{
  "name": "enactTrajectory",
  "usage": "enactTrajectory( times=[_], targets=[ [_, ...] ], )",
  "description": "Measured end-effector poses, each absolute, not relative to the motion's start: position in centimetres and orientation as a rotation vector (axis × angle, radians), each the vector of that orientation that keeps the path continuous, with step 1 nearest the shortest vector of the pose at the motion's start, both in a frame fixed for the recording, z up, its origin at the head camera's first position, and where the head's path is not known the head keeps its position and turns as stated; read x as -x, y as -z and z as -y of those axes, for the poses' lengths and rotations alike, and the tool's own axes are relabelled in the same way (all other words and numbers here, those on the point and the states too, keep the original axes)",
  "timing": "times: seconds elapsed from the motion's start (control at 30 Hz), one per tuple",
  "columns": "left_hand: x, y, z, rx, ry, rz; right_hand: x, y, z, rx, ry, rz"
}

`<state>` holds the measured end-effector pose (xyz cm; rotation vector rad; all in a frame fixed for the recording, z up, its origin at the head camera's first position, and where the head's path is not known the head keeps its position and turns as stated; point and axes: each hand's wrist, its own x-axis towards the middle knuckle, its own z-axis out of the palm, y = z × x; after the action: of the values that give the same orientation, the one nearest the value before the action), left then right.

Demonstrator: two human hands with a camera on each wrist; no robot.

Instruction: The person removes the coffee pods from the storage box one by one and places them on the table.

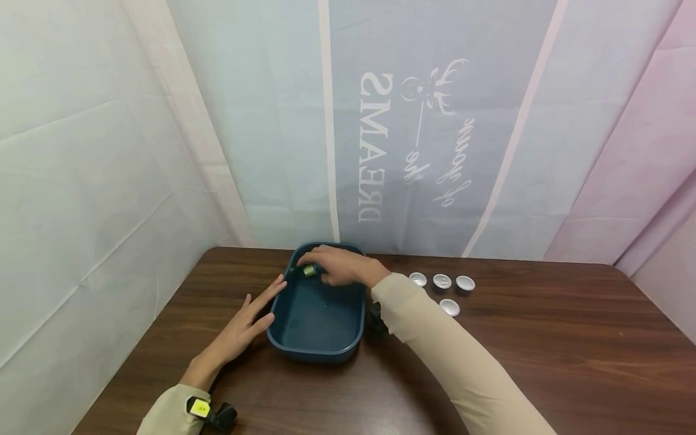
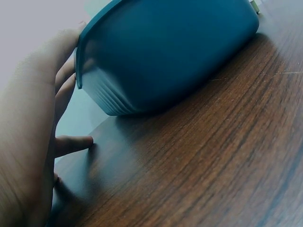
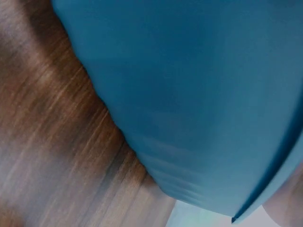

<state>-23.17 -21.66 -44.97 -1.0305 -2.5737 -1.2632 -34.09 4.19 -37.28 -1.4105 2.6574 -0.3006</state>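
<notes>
A blue plastic basin (image 1: 318, 353) stands on the wooden table. My right hand (image 1: 341, 267) reaches over its right rim into the far end and pinches a small shiny green thing (image 1: 309, 270), whose kind is unclear. In the right wrist view the basin's outer wall (image 3: 180, 104) hides nearly all of this hand. My left hand (image 1: 244, 326) lies along the basin's left side with its fingers extended, the fingertips touching the rim. The left wrist view also has the left hand (image 2: 33, 123) beside the basin's wall (image 2: 165, 52).
Several small round cups with silvery white tops (image 1: 449, 307) stand on the table (image 1: 544, 338) right of the basin, near the right forearm. A printed cloth (image 1: 272, 121) hangs behind the table's far edge, and a pale cloth (image 1: 98, 169) hangs on the left.
</notes>
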Motion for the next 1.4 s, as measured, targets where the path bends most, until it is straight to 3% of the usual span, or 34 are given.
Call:
enactTrajectory(
  times=[1.4],
  targets=[
    [22.99,44.79,21.63,1.024,1.252,2.578,34.08,37.47,-5.16,1.386,0.223,-2.58]
  ],
)
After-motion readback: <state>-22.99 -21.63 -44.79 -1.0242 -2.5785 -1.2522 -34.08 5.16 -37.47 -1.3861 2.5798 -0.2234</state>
